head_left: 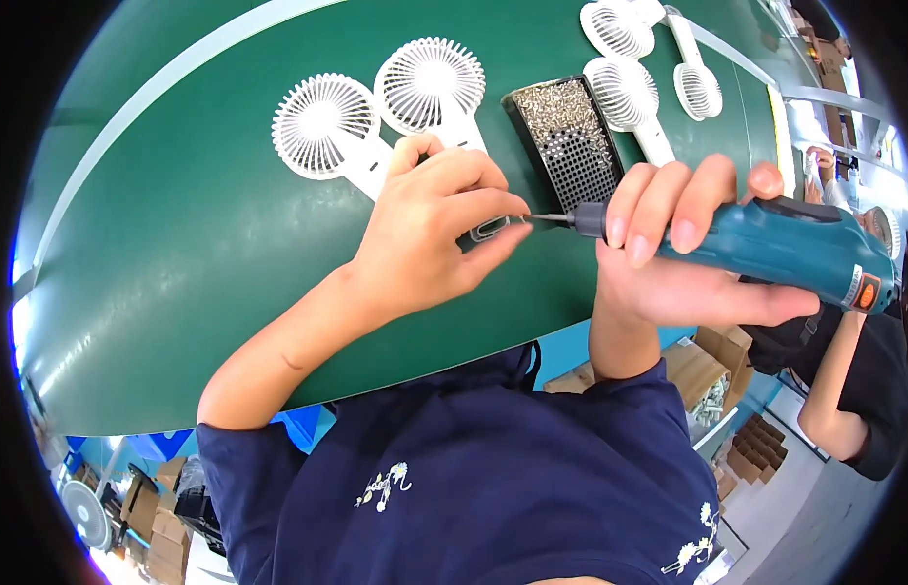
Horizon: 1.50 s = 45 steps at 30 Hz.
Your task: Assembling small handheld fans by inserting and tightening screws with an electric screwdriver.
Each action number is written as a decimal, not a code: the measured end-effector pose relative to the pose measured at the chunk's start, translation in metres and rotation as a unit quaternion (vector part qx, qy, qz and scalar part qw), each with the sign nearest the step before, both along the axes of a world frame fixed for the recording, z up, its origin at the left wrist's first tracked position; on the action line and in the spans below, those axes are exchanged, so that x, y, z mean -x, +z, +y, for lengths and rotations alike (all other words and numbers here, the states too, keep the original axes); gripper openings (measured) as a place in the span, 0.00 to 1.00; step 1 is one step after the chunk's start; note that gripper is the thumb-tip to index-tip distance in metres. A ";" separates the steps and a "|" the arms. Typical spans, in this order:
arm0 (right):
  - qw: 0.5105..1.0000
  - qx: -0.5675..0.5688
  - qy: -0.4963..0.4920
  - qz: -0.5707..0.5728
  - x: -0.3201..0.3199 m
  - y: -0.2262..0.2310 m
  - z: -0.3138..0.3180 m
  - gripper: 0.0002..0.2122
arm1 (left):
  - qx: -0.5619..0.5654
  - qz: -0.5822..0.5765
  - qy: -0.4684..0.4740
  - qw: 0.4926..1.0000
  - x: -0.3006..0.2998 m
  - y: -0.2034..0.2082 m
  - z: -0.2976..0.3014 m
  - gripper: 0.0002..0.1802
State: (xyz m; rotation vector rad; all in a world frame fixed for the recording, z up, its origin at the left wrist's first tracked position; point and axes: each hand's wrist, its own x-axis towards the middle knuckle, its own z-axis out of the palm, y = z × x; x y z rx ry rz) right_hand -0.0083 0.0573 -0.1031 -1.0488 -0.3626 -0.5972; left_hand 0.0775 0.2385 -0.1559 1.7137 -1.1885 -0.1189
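Observation:
My right hand is wrapped round a teal electric screwdriver, its thumb stretched along the body's underside. The driver lies roughly level, with its thin metal bit pointing left. At the bit's tip, my left hand is closed in a pinch, thumb against fingers. Between them shows a small grey looped part, mostly hidden by the fingers. Whether a screw sits on the bit is too small to tell. Just beyond the left hand lie two white handheld fans with ribbed round heads, their handles partly covered by the hand.
A black screw tray with loose small screws and a perforated grid stands behind the driver. More white fans lie at the far right of the green table. Another person's arm is at the right; cardboard boxes stand below the table edge.

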 end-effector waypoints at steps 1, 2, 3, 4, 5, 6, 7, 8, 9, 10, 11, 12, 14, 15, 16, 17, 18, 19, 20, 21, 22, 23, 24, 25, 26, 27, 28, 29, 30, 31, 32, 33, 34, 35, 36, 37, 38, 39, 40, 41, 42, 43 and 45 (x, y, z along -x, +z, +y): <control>1.000 0.001 0.002 -0.003 0.000 -0.003 -0.001 0.40 | 0.000 -0.001 0.000 1.000 0.000 0.001 0.000 0.09; 1.000 0.003 0.004 -0.005 -0.001 -0.005 -0.001 0.40 | -0.001 0.006 -0.001 1.000 0.000 0.001 0.000 0.08; 1.000 0.003 0.004 -0.006 -0.001 -0.005 -0.001 0.40 | -0.001 0.013 -0.003 1.000 0.000 0.001 0.000 0.08; 1.000 -0.002 0.000 -0.006 0.000 -0.005 -0.001 0.40 | -0.002 0.013 -0.002 1.000 0.000 -0.001 0.000 0.08; 1.000 -0.007 -0.004 -0.007 0.001 -0.004 0.000 0.40 | -0.003 0.004 0.001 1.000 0.001 -0.005 0.000 0.08; 1.000 -0.007 -0.004 -0.007 0.002 -0.003 0.000 0.40 | -0.004 -0.005 0.004 1.000 0.001 -0.008 0.000 0.07; 1.000 -0.008 0.002 -0.010 0.002 -0.003 0.000 0.40 | -0.005 -0.005 0.004 1.000 0.000 -0.008 0.001 0.07; 1.000 -0.009 0.007 -0.012 0.002 -0.003 0.001 0.40 | -0.004 -0.011 0.004 1.000 0.000 -0.008 0.002 0.07; 1.000 -0.011 0.007 -0.012 0.002 -0.002 0.002 0.40 | -0.002 -0.016 0.004 1.000 0.000 -0.008 0.002 0.07; 1.000 -0.008 0.000 -0.016 0.002 0.001 0.003 0.40 | -0.002 -0.016 0.004 1.000 0.000 -0.007 0.002 0.07; 1.000 -0.006 -0.008 -0.020 0.002 0.002 0.004 0.40 | 0.002 -0.017 0.007 1.000 0.001 -0.007 0.001 0.07; 1.000 -0.006 -0.008 -0.019 0.002 0.001 0.005 0.40 | 0.005 -0.018 0.010 1.000 0.001 -0.006 0.001 0.08; 1.000 -0.021 -0.002 0.009 0.000 -0.002 0.006 0.41 | 0.007 -0.017 0.006 1.000 0.001 -0.008 0.000 0.08; 1.000 -0.021 -0.003 0.010 0.001 -0.003 0.006 0.41 | 0.008 -0.015 0.004 1.000 0.001 -0.008 0.000 0.08; 1.000 -0.017 0.004 0.012 0.001 -0.006 0.005 0.42 | 0.007 -0.015 0.004 1.000 0.001 -0.008 0.000 0.08; 1.000 -0.013 0.012 0.015 0.001 -0.008 0.005 0.42 | 0.000 -0.020 0.000 1.000 0.001 -0.008 0.000 0.08; 1.000 -0.013 0.013 0.015 0.000 -0.009 0.003 0.42 | -0.006 -0.025 -0.004 1.000 0.001 -0.008 0.001 0.09; 0.999 0.002 0.038 0.010 -0.001 -0.008 0.000 0.42 | -0.007 -0.024 -0.003 1.000 0.001 -0.008 0.000 0.09; 0.998 0.017 0.062 0.004 -0.003 -0.009 -0.002 0.42 | -0.011 -0.024 -0.007 1.000 0.000 -0.009 0.001 0.08; 0.998 0.017 0.062 0.004 -0.004 -0.010 -0.003 0.42 | -0.014 -0.025 -0.010 1.000 0.000 -0.009 0.000 0.08; 0.996 0.029 0.084 -0.004 -0.005 -0.013 -0.004 0.42 | -0.015 -0.024 -0.010 1.000 0.000 -0.011 0.001 0.08; 0.993 0.042 0.105 -0.012 -0.006 -0.015 -0.005 0.41 | -0.013 -0.030 -0.028 0.999 -0.001 -0.013 0.001 0.07; 0.994 0.040 0.105 -0.011 -0.008 -0.018 -0.006 0.41 | -0.012 -0.035 -0.046 0.998 -0.001 -0.015 0.001 0.06; 0.990 0.058 0.131 -0.018 -0.009 -0.020 -0.006 0.41 | -0.012 -0.034 -0.046 0.998 -0.002 -0.015 0.002 0.06; 0.985 0.075 0.156 -0.025 -0.010 -0.021 -0.006 0.41 | -0.029 -0.041 -0.057 0.997 -0.003 -0.016 0.004 0.05; 0.985 0.074 0.156 -0.023 -0.009 -0.022 -0.003 0.41 | -0.046 -0.048 -0.068 0.995 -0.005 -0.016 0.006 0.05; 0.987 0.076 0.140 -0.013 -0.007 -0.022 0.003 0.41 | -0.048 -0.046 -0.067 0.996 -0.006 -0.016 0.009 0.05; 0.989 0.079 0.125 -0.003 -0.006 -0.022 0.007 0.41 | -0.054 -0.054 -0.075 0.994 -0.008 -0.015 0.012 0.05; 0.988 0.083 0.132 -0.014 -0.006 -0.025 0.009 0.41 | -0.060 -0.061 -0.082 0.993 -0.009 -0.016 0.015 0.05; 0.987 0.084 0.136 -0.013 -0.008 -0.024 0.010 0.41 | -0.059 -0.061 -0.078 0.993 -0.010 -0.015 0.015 0.05; 0.988 0.089 0.123 -0.030 -0.011 -0.023 0.013 0.41 | -0.058 -0.069 -0.072 0.993 -0.011 -0.015 0.015 0.05; 0.988 0.094 0.112 -0.046 -0.014 -0.021 0.018 0.41 | -0.057 -0.078 -0.066 0.993 -0.012 -0.014 0.016 0.06; 0.990 0.093 0.093 -0.055 -0.010 -0.025 0.030 0.41 | -0.056 -0.077 -0.067 0.993 -0.010 -0.017 0.022 0.06; 0.990 0.094 0.092 -0.054 -0.007 -0.028 0.039 0.41 | -0.063 -0.081 -0.072 0.992 -0.010 -0.019 0.029 0.06; 0.990 0.101 0.081 -0.055 -0.004 -0.030 0.047 0.41 | -0.071 -0.085 -0.077 0.991 -0.008 -0.021 0.036 0.07; 0.990 0.108 0.075 -0.058 -0.005 -0.030 0.051 0.41 | -0.070 -0.085 -0.072 0.991 -0.009 -0.022 0.039 0.07; 0.989 0.109 0.080 -0.058 -0.006 -0.030 0.053 0.41 | -0.062 -0.087 -0.068 0.992 -0.009 -0.022 0.041 0.08; 0.989 0.115 0.077 -0.060 -0.007 -0.030 0.055 0.41 | -0.055 -0.090 -0.065 0.992 -0.009 -0.022 0.043 0.09; 0.988 0.122 0.073 -0.061 -0.008 -0.029 0.056 0.40 | -0.054 -0.090 -0.062 0.993 -0.008 -0.021 0.044 0.09; 0.988 0.122 0.076 -0.062 -0.008 -0.028 0.057 0.40 | -0.056 -0.090 -0.061 0.992 -0.008 -0.020 0.044 0.09; 0.988 0.124 0.073 -0.063 -0.009 -0.027 0.058 0.41 | -0.058 -0.090 -0.061 0.992 -0.008 -0.020 0.044 0.09; 0.987 0.127 0.071 -0.064 -0.009 -0.027 0.059 0.41 | -0.058 -0.090 -0.059 0.992 -0.008 -0.020 0.044 0.09; 0.986 0.134 0.072 -0.069 -0.012 -0.030 0.061 0.41 | -0.043 -0.099 -0.049 0.993 -0.009 -0.021 0.045 0.10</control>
